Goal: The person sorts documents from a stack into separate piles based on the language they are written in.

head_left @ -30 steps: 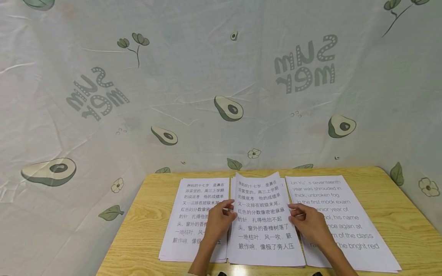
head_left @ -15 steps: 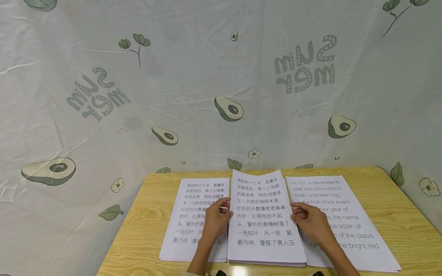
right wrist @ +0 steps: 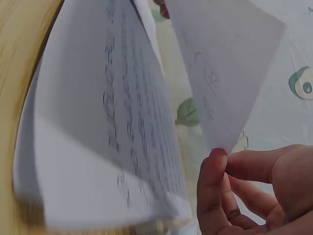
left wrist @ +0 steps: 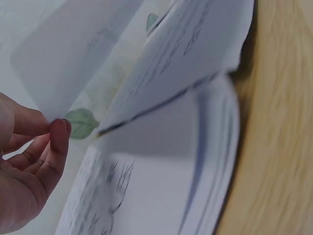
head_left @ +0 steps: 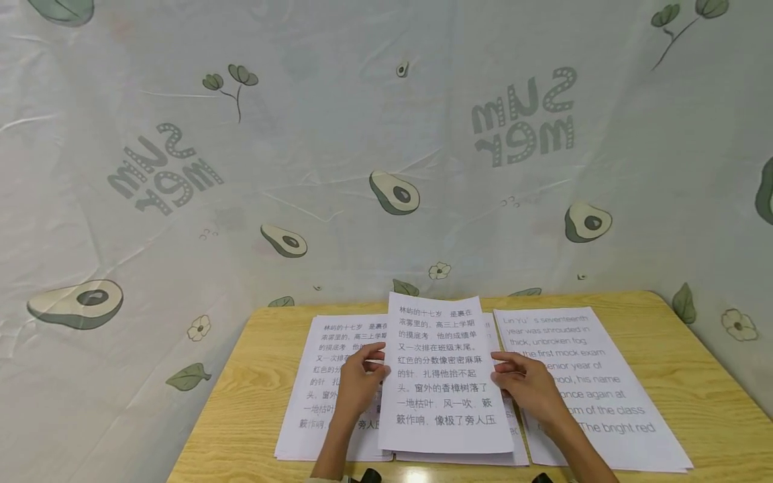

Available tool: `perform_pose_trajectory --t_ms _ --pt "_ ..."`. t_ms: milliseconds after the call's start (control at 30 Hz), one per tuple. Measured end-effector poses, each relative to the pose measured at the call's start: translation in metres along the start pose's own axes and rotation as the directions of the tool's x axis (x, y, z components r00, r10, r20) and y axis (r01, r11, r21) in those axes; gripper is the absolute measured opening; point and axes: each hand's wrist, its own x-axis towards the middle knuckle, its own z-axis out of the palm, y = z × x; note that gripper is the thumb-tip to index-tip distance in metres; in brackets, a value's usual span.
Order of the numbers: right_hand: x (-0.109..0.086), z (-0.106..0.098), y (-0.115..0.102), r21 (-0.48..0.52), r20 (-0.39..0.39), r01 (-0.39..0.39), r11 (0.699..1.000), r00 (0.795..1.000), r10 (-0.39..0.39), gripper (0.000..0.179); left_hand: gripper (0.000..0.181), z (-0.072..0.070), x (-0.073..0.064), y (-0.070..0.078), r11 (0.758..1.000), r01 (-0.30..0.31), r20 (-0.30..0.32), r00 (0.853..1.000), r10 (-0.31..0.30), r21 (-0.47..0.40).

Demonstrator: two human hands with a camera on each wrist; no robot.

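A printed sheet of paper [head_left: 443, 376] with Chinese text is held up between my two hands, above the middle paper stack [head_left: 461, 459]. My left hand [head_left: 360, 379] pinches its left edge; in the left wrist view thumb and fingertip meet on the sheet [left wrist: 73, 54]. On the other side my right hand [head_left: 528, 386] pinches the right edge, as the right wrist view shows at the sheet's [right wrist: 230, 63] side. English print peeks out from the middle stack below the raised sheet. Both wrist views show the sheet well clear of the papers beneath.
At the left lies a stack of Chinese-printed paper [head_left: 302, 402], partly behind my left hand. To the right lies a stack with large English print [head_left: 622, 409]. All rest on a wooden table [head_left: 235, 376]. A patterned cloth [head_left: 338, 134] hangs behind the table.
The sheet, earlier lying on the middle stack with its far corners curled up, has been lifted off and shifted slightly left. Both hands moved with it, uncovering English text underneath.
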Motion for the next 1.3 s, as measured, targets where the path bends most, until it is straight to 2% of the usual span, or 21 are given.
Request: perform_pose_trajectory --t_ms 533,867,1100,1300 --pt "0.01 0.072 -0.025 0.125 0.037 0.011 0.992 0.999 -0.016 0.047 0.044 -0.069 0.009 -0.032 0.999 0.037 -0.051 0.998 -0.036 0.012" --pt "0.014 0.114 -0.034 0.194 0.058 0.018 0.981 0.998 -0.029 0.046 0.045 -0.102 0.007 -0.051 0.992 0.116 -0.073 0.991 -0.112 0.047" --pt "0.016 0.137 -0.038 0.226 0.08 0.026 0.974 0.996 -0.045 0.046 0.043 -0.124 0.009 -0.06 0.991 0.119 -0.074 0.991 -0.114 0.066" --pt "0.017 0.15 -0.041 0.243 0.103 0.034 0.969 0.993 -0.061 0.047 0.043 -0.136 0.01 -0.067 0.99 0.131 -0.077 0.989 -0.127 0.048"
